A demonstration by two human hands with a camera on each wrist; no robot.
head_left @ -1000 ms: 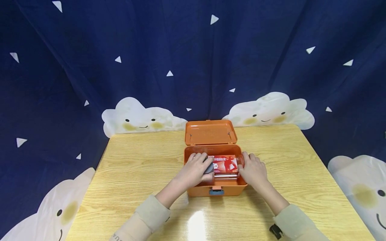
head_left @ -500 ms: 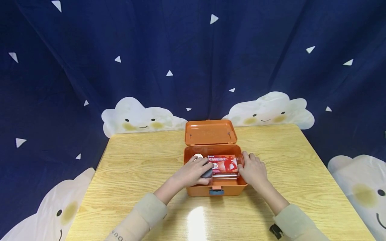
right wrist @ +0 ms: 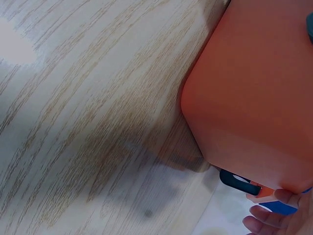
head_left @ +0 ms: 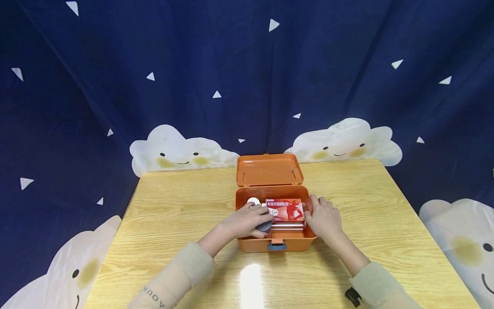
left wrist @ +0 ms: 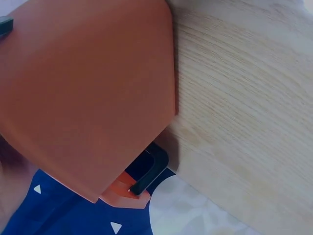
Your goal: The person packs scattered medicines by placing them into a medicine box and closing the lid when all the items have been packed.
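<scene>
An orange plastic storage box (head_left: 247, 245) stands with its lid (head_left: 270, 169) tipped back. Inside its left part, my left hand (head_left: 245, 221) grips a round container with a dark grey top (head_left: 264, 226); the palm hides most of its body. Behind those fingers shows a white round cap (head_left: 253, 200). A red medicine carton (head_left: 285, 210) with white lettering lies on top of other flat packs (head_left: 287, 226), beside the container. My right hand (head_left: 325, 218) holds the box's right rim, thumb inside and fingers outside. In the right wrist view, fingers (right wrist: 264, 220) reach along the outer wall.
The box rests on a wooden table (head_left: 173, 206) before a dark blue curtain (head_left: 193, 51) with white clouds. A blue-grey latch (head_left: 277, 246) sits at the box's front. Dark side loops (left wrist: 159, 166) stick out near the hinge side.
My left hand has shifted slightly toward the front left of the box with the dark-topped container. The white cap and more of the red carton are uncovered. My right hand has stayed put.
</scene>
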